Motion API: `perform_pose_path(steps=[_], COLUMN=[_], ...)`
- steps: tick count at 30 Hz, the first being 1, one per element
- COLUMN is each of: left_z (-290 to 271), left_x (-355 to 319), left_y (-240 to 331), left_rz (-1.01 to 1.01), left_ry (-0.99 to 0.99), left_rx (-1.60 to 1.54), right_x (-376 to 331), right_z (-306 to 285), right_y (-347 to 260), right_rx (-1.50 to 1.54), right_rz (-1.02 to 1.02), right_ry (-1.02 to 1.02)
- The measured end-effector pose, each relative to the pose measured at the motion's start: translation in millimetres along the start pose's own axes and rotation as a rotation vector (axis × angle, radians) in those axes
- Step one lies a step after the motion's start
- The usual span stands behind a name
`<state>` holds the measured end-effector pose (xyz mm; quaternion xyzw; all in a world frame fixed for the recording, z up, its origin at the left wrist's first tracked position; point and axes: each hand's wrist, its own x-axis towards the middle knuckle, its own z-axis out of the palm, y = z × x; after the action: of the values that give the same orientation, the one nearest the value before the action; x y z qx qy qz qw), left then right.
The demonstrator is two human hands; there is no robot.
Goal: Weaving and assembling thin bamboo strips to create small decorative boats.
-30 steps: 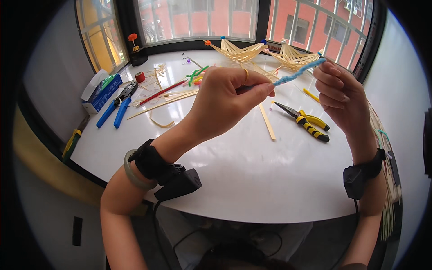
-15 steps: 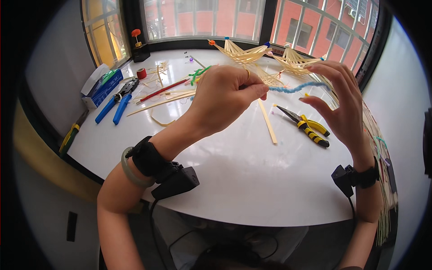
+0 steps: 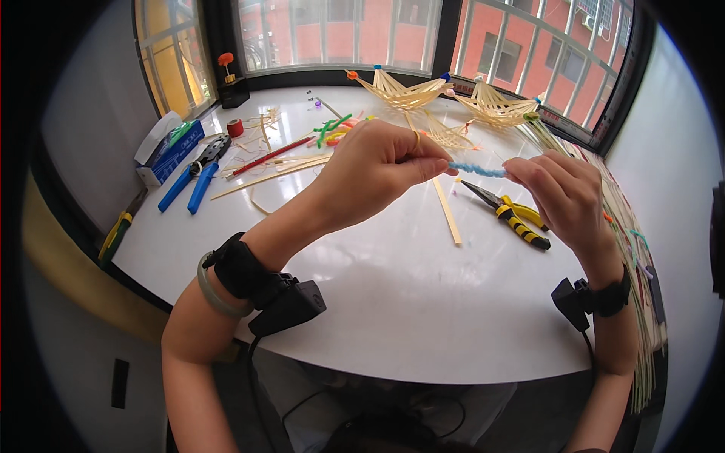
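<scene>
A light-blue fuzzy pipe cleaner (image 3: pixel 477 171) stretches between my two hands above the white table. My left hand (image 3: pixel 381 158) pinches its left end between thumb and fingers. The other end is in my right hand (image 3: pixel 557 192), thumb and fingertips closed on it; the tail inside that hand is hidden. Between the hands the pipe cleaner looks twisted and nearly straight. Below it on the table lie yellow-and-black pliers (image 3: pixel 513 217), jaws toward the upper left, and a flat pale strip (image 3: pixel 448 213).
Blue-handled pliers (image 3: pixel 198 172), a tissue box (image 3: pixel 172 151), a red spool (image 3: pixel 236 127) and a red pencil (image 3: pixel 269 158) lie at the left. Green pipe cleaners (image 3: pixel 329 131) lie behind my left hand. Woven strip pieces (image 3: pixel 404 92) stand by the window. Long strips (image 3: pixel 642 332) hang over the right edge.
My right hand has closed from an open, spread pose onto the pipe cleaner's free right end. The pipe cleaner, loosely curved before, is now held between both hands.
</scene>
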<state>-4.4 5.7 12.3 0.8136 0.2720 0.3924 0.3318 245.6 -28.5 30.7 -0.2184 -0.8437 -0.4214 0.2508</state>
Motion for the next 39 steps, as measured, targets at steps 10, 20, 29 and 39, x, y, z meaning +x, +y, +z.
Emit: perform_pose_path(steps=[10,20,29,39], left_z=[-2,-12,-13,-8], left_x=[5,5,6,8], left_y=[-13,-11,-14,-17], left_rz=[0.476,0.080,0.156,-0.114], left_ry=[0.194,0.178,0.207,-0.040], left_rx=[0.262,0.061,-0.054,0.181], right_x=[-31,-11,-17,-32], right_z=[16,5,16,24], right_y=[42,26,21,40], right_rx=[1.973,0.628,0.499,0.478], right_rz=[0.915,0.584,0.426,0.453], right_ry=[-0.372,-0.062,-0.193,-0.341])
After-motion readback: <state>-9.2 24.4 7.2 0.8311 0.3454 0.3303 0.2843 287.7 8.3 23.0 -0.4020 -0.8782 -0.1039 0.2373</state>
